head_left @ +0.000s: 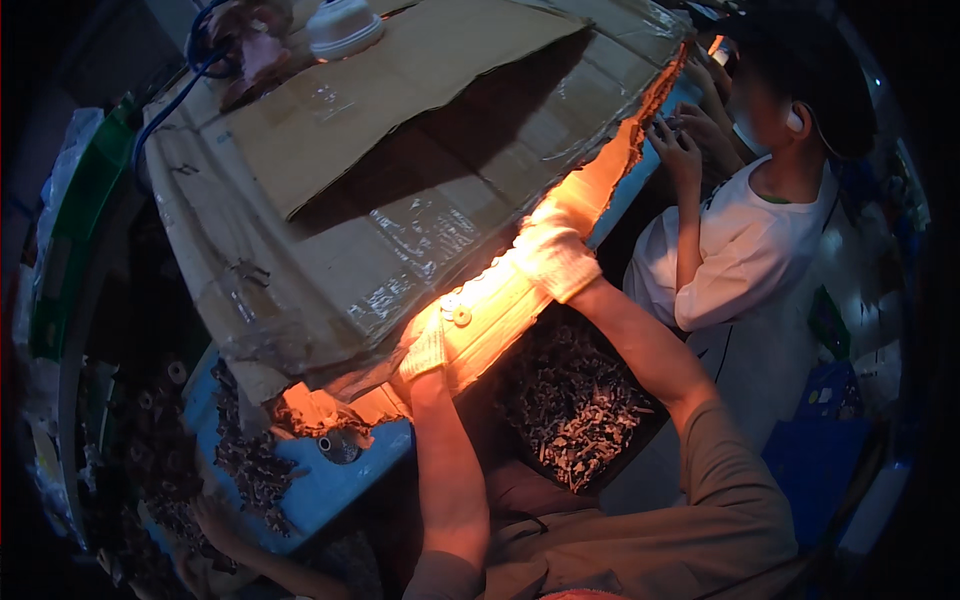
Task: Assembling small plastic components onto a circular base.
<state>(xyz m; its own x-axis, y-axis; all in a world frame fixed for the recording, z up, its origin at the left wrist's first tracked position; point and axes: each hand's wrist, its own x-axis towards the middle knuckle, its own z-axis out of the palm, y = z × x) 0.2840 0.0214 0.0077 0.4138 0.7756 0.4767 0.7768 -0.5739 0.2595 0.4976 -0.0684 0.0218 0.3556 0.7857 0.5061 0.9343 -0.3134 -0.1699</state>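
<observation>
My left hand (424,350), in a pale knitted glove, reaches in under the edge of a large cardboard cover (420,265). Its fingers are hidden below the cardboard. To its right my right hand (558,258), gloved likewise, lies at the same brightly lit gap, with its fingers lost in the glare and behind the torn edge. What either one holds cannot be made out. Between the two, a small round ring-shaped piece (462,316) rests on the orange-lit cardboard strip (490,345). Below my right forearm stands a dark bin (648,415) full of small dark pieces.
On the blue tabletop (350,460) at left lies a heap of small dark pieces (245,450). Another person's hand (212,515) is beside it. A co-worker in a white shirt (745,245) handles something at the table's right. A white lamp-like fixture (343,28) tops the cover.
</observation>
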